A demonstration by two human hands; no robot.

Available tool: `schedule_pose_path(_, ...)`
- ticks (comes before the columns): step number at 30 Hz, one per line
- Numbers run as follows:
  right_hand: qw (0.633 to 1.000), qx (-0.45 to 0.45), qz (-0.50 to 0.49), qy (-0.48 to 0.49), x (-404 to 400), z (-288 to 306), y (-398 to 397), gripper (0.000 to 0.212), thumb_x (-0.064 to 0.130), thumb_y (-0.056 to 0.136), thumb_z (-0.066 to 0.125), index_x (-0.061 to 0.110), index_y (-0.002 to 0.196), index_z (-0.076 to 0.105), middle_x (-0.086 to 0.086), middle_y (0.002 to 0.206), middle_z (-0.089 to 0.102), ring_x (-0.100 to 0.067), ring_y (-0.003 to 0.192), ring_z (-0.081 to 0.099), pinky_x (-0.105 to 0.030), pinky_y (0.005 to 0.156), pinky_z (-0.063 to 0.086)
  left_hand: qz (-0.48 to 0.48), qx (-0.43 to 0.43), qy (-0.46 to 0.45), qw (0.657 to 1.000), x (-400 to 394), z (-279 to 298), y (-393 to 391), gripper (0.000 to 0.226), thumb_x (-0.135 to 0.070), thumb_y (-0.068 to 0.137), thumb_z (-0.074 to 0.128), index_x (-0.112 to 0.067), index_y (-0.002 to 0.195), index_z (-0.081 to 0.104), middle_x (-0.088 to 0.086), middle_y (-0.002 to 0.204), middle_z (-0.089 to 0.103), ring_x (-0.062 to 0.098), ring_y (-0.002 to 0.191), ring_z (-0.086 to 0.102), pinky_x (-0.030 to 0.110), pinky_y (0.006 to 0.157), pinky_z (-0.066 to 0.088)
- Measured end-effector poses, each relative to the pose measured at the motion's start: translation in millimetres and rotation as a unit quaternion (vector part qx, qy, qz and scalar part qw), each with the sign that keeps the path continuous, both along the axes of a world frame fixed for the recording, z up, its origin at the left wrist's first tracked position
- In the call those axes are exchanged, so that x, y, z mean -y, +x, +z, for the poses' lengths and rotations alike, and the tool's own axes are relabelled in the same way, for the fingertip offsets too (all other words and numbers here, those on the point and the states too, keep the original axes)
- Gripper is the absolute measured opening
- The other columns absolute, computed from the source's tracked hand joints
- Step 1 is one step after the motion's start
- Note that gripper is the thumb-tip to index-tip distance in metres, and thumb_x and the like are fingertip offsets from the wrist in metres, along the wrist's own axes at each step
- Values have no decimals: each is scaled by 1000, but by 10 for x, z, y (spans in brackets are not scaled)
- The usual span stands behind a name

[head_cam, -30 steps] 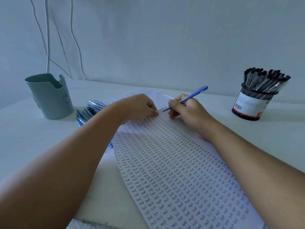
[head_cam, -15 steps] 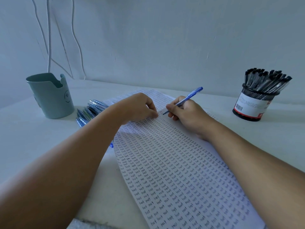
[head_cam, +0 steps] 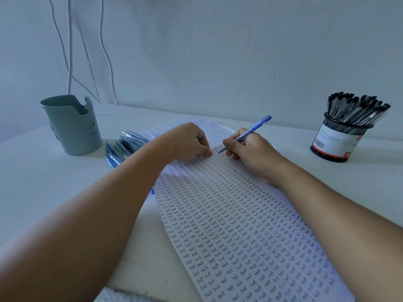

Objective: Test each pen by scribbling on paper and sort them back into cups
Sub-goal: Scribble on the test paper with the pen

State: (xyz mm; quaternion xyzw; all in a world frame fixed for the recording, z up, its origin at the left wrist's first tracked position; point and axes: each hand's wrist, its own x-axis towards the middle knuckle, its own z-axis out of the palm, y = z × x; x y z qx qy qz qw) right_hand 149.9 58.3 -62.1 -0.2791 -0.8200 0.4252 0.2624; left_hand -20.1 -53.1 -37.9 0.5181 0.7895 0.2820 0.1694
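The thin, limp paper (head_cam: pixel 239 225), dense with small scribbles, lay on the smooth white table (head_cam: pixel 43 182), pinned flat under the curled left hand (head_cam: pixel 187 142). The right hand (head_cam: pixel 248 153) pinched the blue pen (head_cam: pixel 246 134) low on its barrel, tip at the sheet. It looked light, rigid and slick, best held near the tip.

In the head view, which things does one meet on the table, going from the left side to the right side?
Green cup → pile of blue pens → left hand → right hand holding a blue pen → mesh cup of black pens.
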Motion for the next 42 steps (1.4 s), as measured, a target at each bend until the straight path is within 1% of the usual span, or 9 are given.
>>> schedule_pose_path(3,1000,6,2,3,-8,-3,-3,17,39,103,61,23,100,65,12,81,74,-7,80,63,-36,87,53,1,-5,0,1000,-7,-3,8,14,-33,85,83,-22,86,75,-2,85,71,14,77,63,29,69,49)
schedule_pose_path(6,1000,12,3,15,-13,-6,-2,18,39,103,61,22,100,65,12,82,75,-5,78,63,-33,85,52,3,0,1,1000,-14,-5,7,14,-32,85,83,-21,85,75,-2,83,71,14,75,62,28,69,47)
schedule_pose_path(12,1000,18,3,19,-10,0,2,18,40,103,60,23,100,65,12,83,75,-5,80,63,-31,83,52,2,2,0,1000,-9,-4,12,13,-32,85,83,-21,86,76,-1,86,72,15,79,63,29,72,50)
schedule_pose_path(17,999,21,4,24,0,4,0,18,40,104,60,23,100,65,11,84,74,-6,82,63,-33,85,51,2,2,1,1000,-4,0,12,13,-32,84,83,-21,85,75,-2,85,71,15,78,62,30,70,47)
schedule_pose_path(20,999,22,6,23,4,13,5,18,40,104,60,23,99,65,12,84,75,-4,81,63,-30,83,50,1,-2,-2,1000,-4,1,12,14,-33,84,83,-21,85,75,-2,84,70,14,77,61,29,70,47)
schedule_pose_path(28,1000,13,-2,15,9,18,10,19,39,104,59,20,103,65,8,87,74,-6,79,62,-28,79,49,1,-3,-5,1000,-8,9,14,14,-32,85,83,-20,86,75,-1,88,71,16,82,63,31,74,49)
schedule_pose_path(31,1000,17,-3,20,15,18,8,18,39,104,59,21,103,65,9,86,74,-4,79,63,-27,77,47,5,-1,-5,1000,-9,7,7,14,-33,84,83,-21,85,75,-1,89,72,17,83,64,33,77,52)
schedule_pose_path(37,1000,23,4,21,7,22,6,17,38,104,59,23,99,65,12,83,74,-3,78,62,-28,81,50,6,0,0,1000,-15,-5,5,14,-33,83,84,-21,85,76,-2,86,71,16,82,63,31,75,50)
schedule_pose_path(42,1000,22,4,21,1,19,8,17,38,104,59,22,98,64,8,83,74,-5,79,63,-30,82,51,7,-1,-1,1000,-17,-10,6,14,-33,84,84,-21,85,76,-1,87,71,16,83,63,31,74,49)
